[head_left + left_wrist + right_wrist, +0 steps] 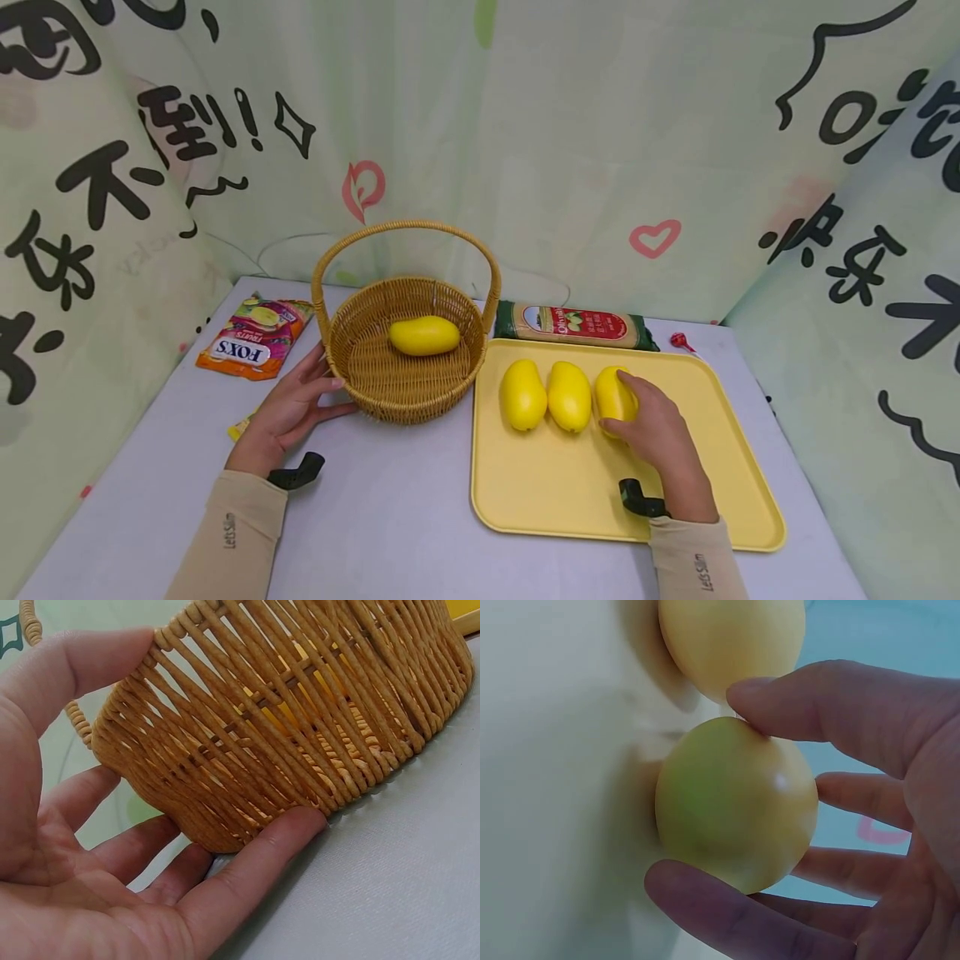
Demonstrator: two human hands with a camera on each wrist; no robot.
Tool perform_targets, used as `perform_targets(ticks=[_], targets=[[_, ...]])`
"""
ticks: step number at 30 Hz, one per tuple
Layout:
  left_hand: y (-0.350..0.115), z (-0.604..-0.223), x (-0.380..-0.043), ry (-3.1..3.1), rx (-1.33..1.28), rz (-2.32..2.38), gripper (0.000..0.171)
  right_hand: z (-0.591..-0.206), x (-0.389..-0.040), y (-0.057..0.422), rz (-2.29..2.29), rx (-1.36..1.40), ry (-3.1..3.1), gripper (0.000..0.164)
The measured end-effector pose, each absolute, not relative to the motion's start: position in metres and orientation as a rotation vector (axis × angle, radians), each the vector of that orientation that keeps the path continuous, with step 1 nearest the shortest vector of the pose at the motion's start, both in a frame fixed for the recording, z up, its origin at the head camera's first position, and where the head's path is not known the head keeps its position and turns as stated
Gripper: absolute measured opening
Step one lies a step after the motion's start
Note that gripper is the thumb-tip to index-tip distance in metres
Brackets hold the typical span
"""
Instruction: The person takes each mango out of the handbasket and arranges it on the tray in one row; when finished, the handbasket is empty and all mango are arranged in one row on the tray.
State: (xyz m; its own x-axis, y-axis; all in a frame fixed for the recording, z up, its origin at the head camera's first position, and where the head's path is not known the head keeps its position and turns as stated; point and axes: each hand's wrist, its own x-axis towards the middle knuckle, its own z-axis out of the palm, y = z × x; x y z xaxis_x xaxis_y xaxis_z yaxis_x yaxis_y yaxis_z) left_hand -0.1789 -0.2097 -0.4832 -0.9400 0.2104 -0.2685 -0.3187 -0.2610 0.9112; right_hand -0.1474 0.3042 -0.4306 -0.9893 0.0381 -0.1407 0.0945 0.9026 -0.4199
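My left hand (296,404) holds the left side of a wicker basket (408,412), its fingers spread round the woven wall; one fingertip presses the rim (169,634) in the left wrist view. A single yellow mango (423,336) lies inside the basket, under its arched handle. On the yellow tray (547,492), my right hand (652,421) grips the rightmost mango (735,806) of a row of three, thumb and fingers on opposite sides. The middle mango (569,397) and the left mango (523,395) stand beside it.
An orange FOX'S candy bag (255,337) lies left of the basket. A noodle packet (573,325) rests along the tray's far edge, with a red-wrapped lollipop (681,341) to its right. Part of a yellow wrapper (238,427) shows by my left wrist. Printed curtains (570,150) enclose the table.
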Motion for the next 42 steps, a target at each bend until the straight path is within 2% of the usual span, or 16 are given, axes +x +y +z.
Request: perform_targets(ticks=[15, 27, 35, 42], targets=[[-0.209, -0.480, -0.178, 1.622, -0.141, 2.272, 0.085, -0.417, -0.143, 0.306, -0.690, 0.118, 2.876, 0.091], [-0.208, -0.480, -0.179, 1.633, -0.162, 2.270, 0.086, -0.384, -0.125, 0.296, -0.738, 0.035, 2.985, 0.091], [-0.208, -0.483, -0.181, 1.634, -0.153, 2.272, 0.085, -0.372, -0.120, 0.261, -1.005, -0.074, 3.083, 0.088], [-0.210, -0.484, -0.180, 1.630, -0.167, 2.281, 0.086, -0.364, -0.140, 0.212, -1.173, -0.310, 2.959, 0.080]])
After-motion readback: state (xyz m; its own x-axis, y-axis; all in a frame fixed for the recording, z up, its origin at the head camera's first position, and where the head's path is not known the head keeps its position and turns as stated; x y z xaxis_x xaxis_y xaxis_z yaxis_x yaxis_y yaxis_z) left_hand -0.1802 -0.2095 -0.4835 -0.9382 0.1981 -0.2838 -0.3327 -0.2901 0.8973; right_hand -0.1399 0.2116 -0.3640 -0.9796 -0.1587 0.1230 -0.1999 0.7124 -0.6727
